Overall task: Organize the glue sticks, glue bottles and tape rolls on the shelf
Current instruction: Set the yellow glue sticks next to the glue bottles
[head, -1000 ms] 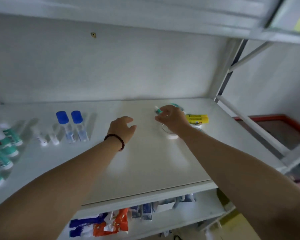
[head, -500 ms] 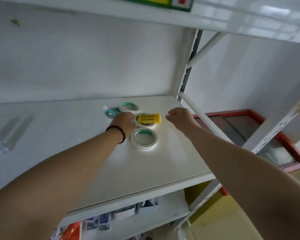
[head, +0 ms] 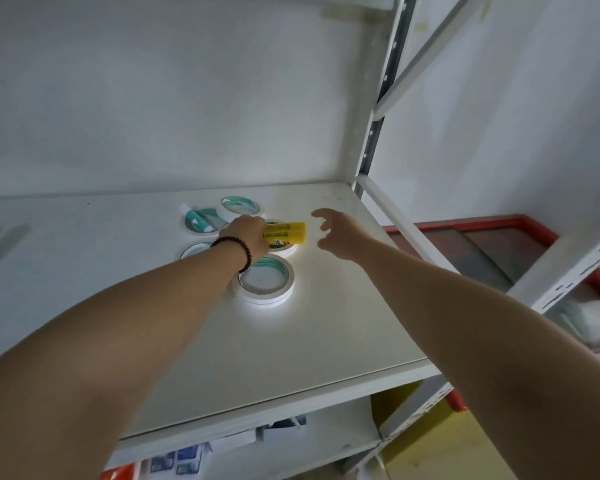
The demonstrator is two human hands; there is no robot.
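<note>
on shelf (head: 326, 327): five tape rolls (head: 266, 283), two yellow glue sticks (head: 286, 233).

Blue-and-white packets (head: 175, 462) on lower shelf (head: 326, 441) (labels blurred); red-framed glass panel (head: 499, 251) beyond.

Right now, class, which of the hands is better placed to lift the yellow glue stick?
Left: the left hand already touches the yellow glue stick; the right hand hovers open beside it.
</note>
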